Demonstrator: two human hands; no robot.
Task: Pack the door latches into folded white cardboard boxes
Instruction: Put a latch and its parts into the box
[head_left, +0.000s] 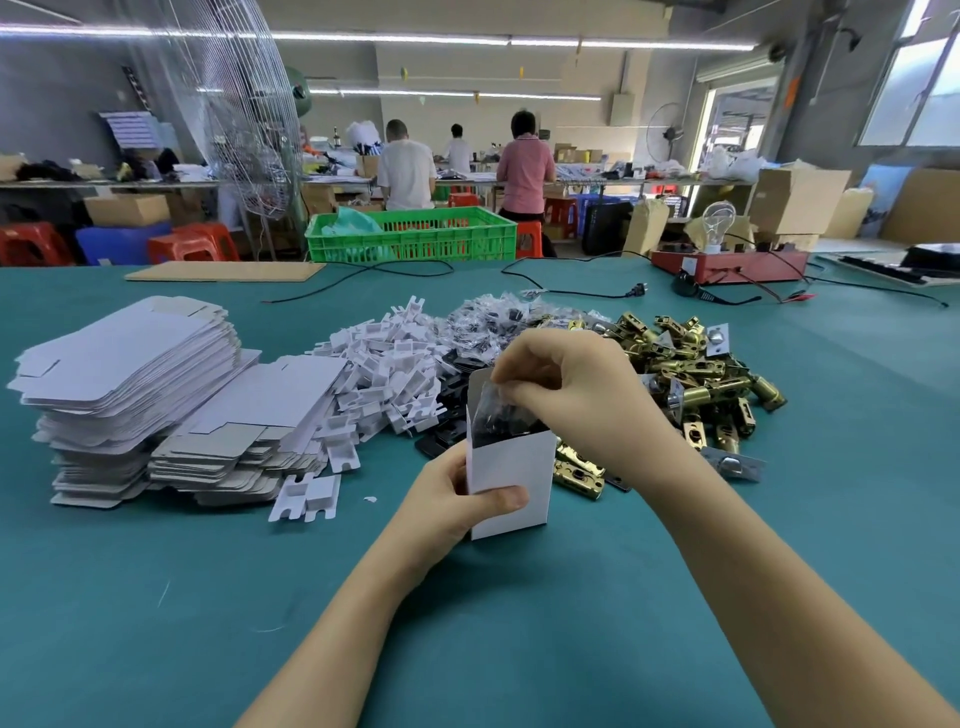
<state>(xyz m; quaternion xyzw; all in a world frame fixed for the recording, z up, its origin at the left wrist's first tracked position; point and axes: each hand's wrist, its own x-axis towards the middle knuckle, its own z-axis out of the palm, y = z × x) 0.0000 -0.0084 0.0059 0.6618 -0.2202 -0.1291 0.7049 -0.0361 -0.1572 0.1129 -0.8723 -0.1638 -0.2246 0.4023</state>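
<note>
Fingers of the right hand (566, 384) pinch a small plastic bag (501, 415) into the open white box (511, 478); the left hand (457, 499) grips that box.

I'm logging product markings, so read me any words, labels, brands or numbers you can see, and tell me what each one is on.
No text can be read.
White box held by the left hand: blank faces.
Flat box stack: blank.
Small bag pinched by the right hand: nothing legible.
Brown cartons at the back: marks too blurred.
</note>
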